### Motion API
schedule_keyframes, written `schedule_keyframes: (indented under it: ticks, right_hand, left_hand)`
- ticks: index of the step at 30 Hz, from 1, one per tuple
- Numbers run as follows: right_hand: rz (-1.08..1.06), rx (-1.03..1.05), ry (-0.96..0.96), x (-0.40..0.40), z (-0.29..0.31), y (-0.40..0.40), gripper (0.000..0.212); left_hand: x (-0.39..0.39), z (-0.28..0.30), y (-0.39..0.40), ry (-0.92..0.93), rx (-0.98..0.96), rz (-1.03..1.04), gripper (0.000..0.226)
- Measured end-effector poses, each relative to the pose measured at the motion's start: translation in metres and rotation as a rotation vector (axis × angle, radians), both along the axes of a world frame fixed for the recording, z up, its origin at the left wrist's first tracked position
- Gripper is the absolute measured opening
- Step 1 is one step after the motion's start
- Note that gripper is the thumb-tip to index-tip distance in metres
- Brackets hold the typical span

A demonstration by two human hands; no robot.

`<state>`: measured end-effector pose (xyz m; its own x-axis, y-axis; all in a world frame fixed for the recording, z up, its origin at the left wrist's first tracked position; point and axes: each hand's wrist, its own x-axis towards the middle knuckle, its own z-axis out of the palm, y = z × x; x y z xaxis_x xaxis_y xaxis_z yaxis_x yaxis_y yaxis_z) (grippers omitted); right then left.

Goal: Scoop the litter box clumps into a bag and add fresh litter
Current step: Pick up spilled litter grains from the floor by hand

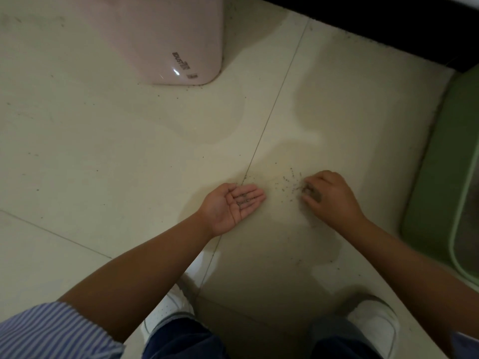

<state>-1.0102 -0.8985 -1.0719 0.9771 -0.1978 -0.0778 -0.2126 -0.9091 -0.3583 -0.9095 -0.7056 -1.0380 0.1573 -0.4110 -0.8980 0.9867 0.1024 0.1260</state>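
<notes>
Litter grains [285,183] scattered on floor [129,151] between hands; right hand [328,198] nearer, fingers curled sweeping them toward left hand [232,204], palm up, flat, cupping few.

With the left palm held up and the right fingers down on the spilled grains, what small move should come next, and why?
Probably the right hand should carry its pinch of litter grains over and drop it into the open left hand, which lies palm up beside them and already holds a few grains.

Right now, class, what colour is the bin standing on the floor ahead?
Pale pink bin, best seen in the head view.
</notes>
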Motion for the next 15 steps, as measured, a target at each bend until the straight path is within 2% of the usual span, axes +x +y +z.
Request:
schedule_keyframes:
  ticks: [2, 4, 6, 9, 13, 15]
  right_hand:
    - [0.027, 0.001, -0.011, 0.002, -0.004, 0.002, 0.020]
    - [0.038, -0.028, -0.100, 0.004, -0.008, 0.003, 0.010]
    - [0.081, -0.037, -0.145, 0.003, -0.010, 0.003, 0.023]
    - [0.139, -0.035, -0.129, 0.002, -0.010, 0.002, 0.002]
    - [0.210, -0.081, -0.111, 0.005, -0.013, 0.000, 0.009]
    - [0.227, -0.114, -0.095, 0.007, -0.011, 0.002, 0.024]
  left_hand:
    - [0.000, 0.000, 0.000, -0.003, 0.007, -0.010, 0.045]
    - [0.001, 0.000, 0.000, -0.008, 0.013, -0.012, 0.048]
    - [0.001, 0.000, 0.000, -0.008, 0.018, -0.007, 0.050]
    - [0.001, 0.000, 0.000, -0.007, 0.023, -0.004, 0.050]
    - [0.001, 0.000, 0.000, -0.002, 0.021, -0.010, 0.050]
    - [0.002, 0.001, 0.000, -0.005, 0.016, -0.010, 0.050]
